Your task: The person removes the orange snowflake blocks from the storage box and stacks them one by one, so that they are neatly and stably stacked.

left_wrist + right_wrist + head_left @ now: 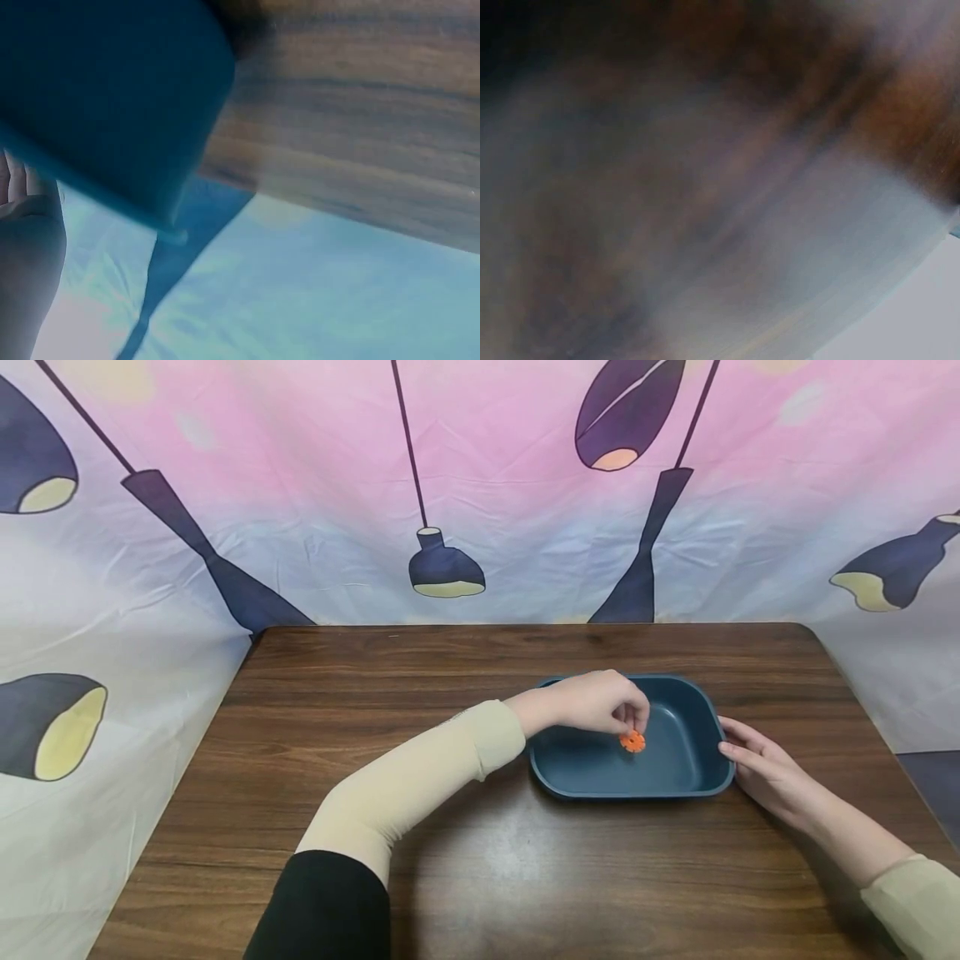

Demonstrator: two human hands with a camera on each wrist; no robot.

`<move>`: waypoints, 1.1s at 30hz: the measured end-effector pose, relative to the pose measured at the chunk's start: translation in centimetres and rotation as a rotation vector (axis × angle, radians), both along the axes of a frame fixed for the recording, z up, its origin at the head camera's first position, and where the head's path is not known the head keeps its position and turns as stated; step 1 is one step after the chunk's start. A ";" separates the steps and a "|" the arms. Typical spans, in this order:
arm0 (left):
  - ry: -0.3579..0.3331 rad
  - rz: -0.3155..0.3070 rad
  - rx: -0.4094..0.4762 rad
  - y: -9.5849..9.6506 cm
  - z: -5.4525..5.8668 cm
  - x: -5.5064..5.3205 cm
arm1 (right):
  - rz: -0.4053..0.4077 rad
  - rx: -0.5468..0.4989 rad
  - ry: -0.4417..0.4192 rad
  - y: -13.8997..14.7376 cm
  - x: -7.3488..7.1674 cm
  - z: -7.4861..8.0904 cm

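Observation:
A dark blue rectangular plastic basin (600, 777) with rounded corners sits on the wooden table, right of the middle. Over its inside, my left hand (600, 700) pinches a small orange disc (632, 742) with a notched edge and holes. Whether the disc touches the basin's floor, I cannot tell. At the basin's right end my right hand (768, 772) holds the rim, thumb and fingertips on the edge. In the left wrist view the basin's side (112, 97) looms large, and part of the left hand (30, 225) shows at the left. The right wrist view is too blurred to read.
The brown wood-grain table (337, 710) stretches left of the basin and in front of it. Behind the table hangs a pastel cloth (315, 485) printed with dark lamp shapes. My left sleeve (405, 785) crosses above the table.

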State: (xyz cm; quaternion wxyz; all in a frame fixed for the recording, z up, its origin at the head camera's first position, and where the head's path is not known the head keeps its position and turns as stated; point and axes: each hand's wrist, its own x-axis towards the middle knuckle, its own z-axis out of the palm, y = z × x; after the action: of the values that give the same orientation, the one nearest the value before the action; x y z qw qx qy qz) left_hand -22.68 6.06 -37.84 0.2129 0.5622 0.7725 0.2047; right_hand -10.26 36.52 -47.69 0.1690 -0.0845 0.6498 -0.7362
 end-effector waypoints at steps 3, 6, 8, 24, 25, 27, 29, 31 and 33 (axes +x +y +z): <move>-0.009 0.022 0.026 -0.8 0.8 -0.3 | -0.002 -0.001 -0.002 0.0 0.0 0.0; -0.012 0.049 0.054 -1.8 1.6 -0.6 | -0.004 0.005 -0.002 0.1 -0.1 -0.1; -0.011 0.064 0.076 -2.5 2.1 -0.8 | -0.006 0.007 -0.003 0.0 0.0 -0.1; -0.153 0.196 0.120 -10.7 4.1 -1.6 | -0.008 0.049 -0.016 0.2 -0.1 0.0; -0.167 0.200 0.105 -11.1 4.1 -1.6 | -0.010 0.053 -0.018 0.2 -0.1 0.0; -0.197 0.212 0.081 -12.0 4.1 -1.5 | -0.015 0.061 -0.022 0.3 -0.1 0.0; -0.219 0.223 0.054 -12.9 4.0 -1.4 | -0.020 0.074 -0.026 0.3 0.0 0.1; -0.244 0.236 0.030 -13.6 3.8 -1.4 | -0.024 0.081 -0.030 0.3 0.0 0.1; -0.253 0.245 0.006 -14.2 3.6 -1.3 | -0.023 0.078 -0.028 0.3 0.0 0.1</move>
State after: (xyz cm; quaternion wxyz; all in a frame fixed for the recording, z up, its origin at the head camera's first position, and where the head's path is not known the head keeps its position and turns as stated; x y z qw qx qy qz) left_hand -23.95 -8.17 -34.26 0.2804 0.4342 0.8016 0.3006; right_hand -10.26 36.80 -47.61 0.1728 -0.0600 0.6765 -0.7134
